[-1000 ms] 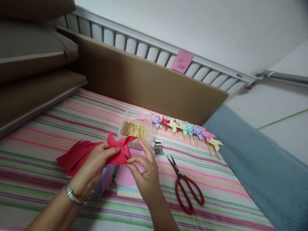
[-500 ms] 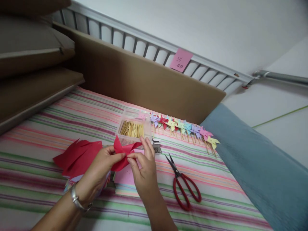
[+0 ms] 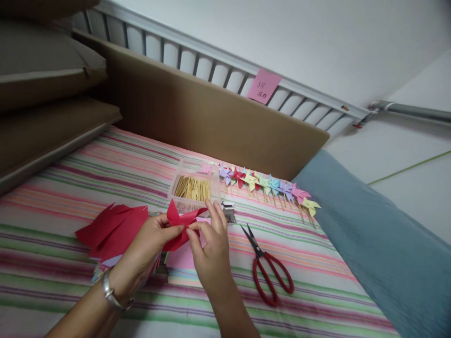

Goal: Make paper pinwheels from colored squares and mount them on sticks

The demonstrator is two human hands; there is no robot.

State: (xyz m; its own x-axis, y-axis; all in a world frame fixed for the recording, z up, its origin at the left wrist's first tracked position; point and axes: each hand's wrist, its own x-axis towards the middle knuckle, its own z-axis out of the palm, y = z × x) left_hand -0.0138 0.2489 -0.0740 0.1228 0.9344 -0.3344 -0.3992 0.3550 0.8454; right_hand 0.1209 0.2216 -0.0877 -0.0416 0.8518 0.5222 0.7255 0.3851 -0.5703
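A red paper pinwheel (image 3: 173, 215), its corners folded in toward the middle, is held between my hands. My left hand (image 3: 150, 237) grips it from the left, thumb near the centre. From the right, my right hand (image 3: 210, 251) pinches at the centre with thumb and index finger, the other fingers raised. Whether a small pin is in that pinch is hidden. Cut red paper sheets (image 3: 118, 230) lie beside my left wrist. Under the pinwheel is a stack of pastel paper (image 3: 181, 263). Behind it stands a clear plastic box (image 3: 175, 206) with wooden sticks (image 3: 193, 188).
Red-handled scissors (image 3: 271, 272) lie to the right on the striped cloth (image 3: 317, 281). A small grey container (image 3: 230, 218) holds tiny pieces. Finished pinwheels on sticks (image 3: 251, 180) line the back, before a cardboard panel (image 3: 211, 126). Cardboard boxes (image 3: 52, 126) stand at the left.
The view has shifted very slightly. My hands and the pinwheel keep nearly the same pose, with my right fingertips still at its centre.
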